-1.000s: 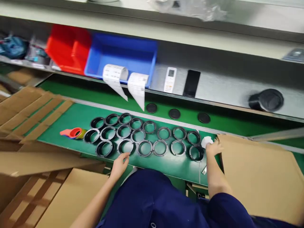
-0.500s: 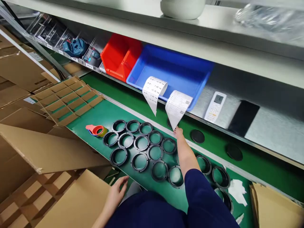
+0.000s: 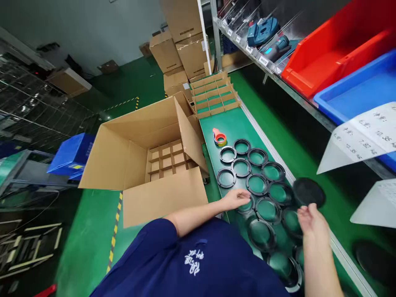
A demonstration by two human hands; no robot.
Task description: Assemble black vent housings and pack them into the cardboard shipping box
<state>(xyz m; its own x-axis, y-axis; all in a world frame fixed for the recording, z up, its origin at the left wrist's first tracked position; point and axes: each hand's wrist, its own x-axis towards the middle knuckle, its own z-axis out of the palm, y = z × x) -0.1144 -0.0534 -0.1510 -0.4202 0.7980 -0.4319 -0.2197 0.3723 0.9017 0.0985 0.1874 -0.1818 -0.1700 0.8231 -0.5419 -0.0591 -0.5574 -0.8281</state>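
Rows of black rings (image 3: pixel 241 167) lie on the green mat (image 3: pixel 222 119). My left hand (image 3: pixel 235 199) reaches over one ring (image 3: pixel 247 206) near the mat's left edge, fingers stretched out and covering part of it; whether they touch it is unclear. My right hand (image 3: pixel 311 218) pinches the near edge of a flat black disc (image 3: pixel 309 190), held beside the rings at the back of the bench. Another black disc (image 3: pixel 375 260) lies farther right, blurred.
An open carton (image 3: pixel 163 198) with a cardboard grid inside stands left of the bench. A second cardboard divider (image 3: pixel 213 97) lies at the mat's far end, near tape rolls (image 3: pixel 219 138). Above the back edge run a shelf with a red bin (image 3: pixel 331 53), a blue tray (image 3: pixel 361 88) and hanging labels (image 3: pixel 355 144).
The view has swung left, bringing the carton and floor into sight. My right hand has left the hanging label and now holds a black disc. My left hand has moved over the rings.
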